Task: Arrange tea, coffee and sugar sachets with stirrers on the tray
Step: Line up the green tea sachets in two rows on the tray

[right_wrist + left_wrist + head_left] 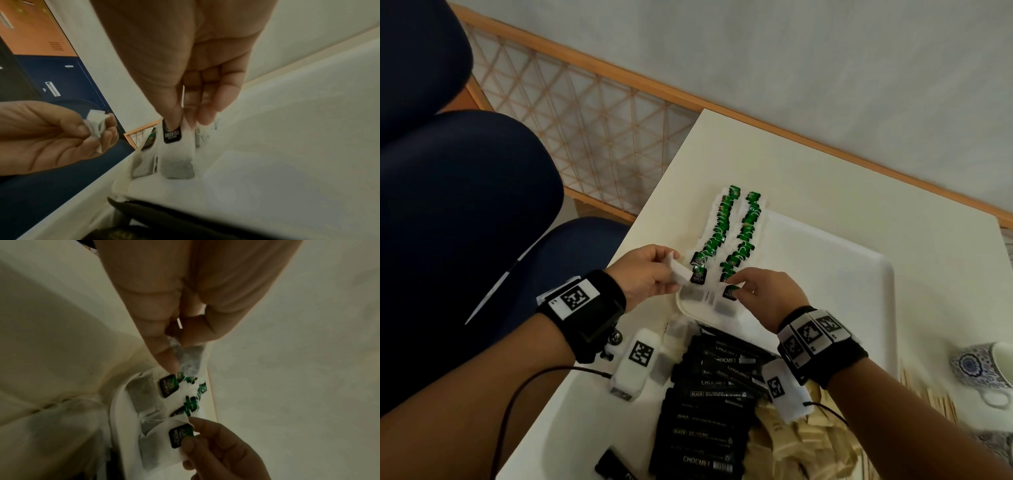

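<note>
Two rows of tea bags with green tags [726, 233] lie along the left side of the white tray [835, 274]. My left hand [650, 274] pinches a white tea bag [678, 272] just off the tray's near-left corner; the bag [189, 356] shows between its fingertips. My right hand [760, 291] pinches the green tag of another tea bag [176, 155] at the near end of the right row, the bag hanging down onto the tray. Its tag [180, 434] is between thumb and forefinger.
Black coffee sachets [709, 404] are heaped on the table below the tray, with beige sachets [801, 442] and wooden stirrers [928, 394] to their right. A patterned cup [986, 370] stands at the right edge. Dark blue chairs [465, 205] are on the left.
</note>
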`<state>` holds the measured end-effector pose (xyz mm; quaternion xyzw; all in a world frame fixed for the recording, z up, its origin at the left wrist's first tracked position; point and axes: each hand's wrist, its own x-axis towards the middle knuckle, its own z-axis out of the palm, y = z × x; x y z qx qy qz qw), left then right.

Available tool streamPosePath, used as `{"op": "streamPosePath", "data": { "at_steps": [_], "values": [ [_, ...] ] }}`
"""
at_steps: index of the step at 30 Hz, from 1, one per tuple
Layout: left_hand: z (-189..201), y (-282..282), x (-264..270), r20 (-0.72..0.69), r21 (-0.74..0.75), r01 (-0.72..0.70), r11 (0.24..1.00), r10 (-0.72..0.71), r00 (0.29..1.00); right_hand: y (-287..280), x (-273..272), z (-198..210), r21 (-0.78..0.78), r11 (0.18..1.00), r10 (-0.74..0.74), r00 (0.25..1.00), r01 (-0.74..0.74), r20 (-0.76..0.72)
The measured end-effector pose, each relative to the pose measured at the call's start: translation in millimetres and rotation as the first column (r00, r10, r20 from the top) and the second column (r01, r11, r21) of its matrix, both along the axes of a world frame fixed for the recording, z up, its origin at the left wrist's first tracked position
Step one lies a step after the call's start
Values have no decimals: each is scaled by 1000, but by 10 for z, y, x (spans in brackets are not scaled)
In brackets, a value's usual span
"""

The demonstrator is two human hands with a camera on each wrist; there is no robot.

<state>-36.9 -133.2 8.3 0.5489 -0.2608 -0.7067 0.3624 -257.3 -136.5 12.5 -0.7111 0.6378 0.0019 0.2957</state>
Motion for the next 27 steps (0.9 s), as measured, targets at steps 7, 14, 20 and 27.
{"op": "streamPosePath", "data": {
  "at_steps": [7,14,20,27],
  "values": [
    [20,39,-82,-41,39,11,999,-9,999,14,-24,15,-88,996,-14,998,19,65],
    [12,28,-97,-93,107,52,993,-42,995,89,136,92,-409,878,341,925,-250,167],
    [6,61,-114,-79,103,138,985,-130,988,49,233,76,-519,818,409,885,-248,222],
    [13,117,-133,170,-88,288,954,-270,948,14,250,197,-150,983,-18,875,104,483]
  ]
}}
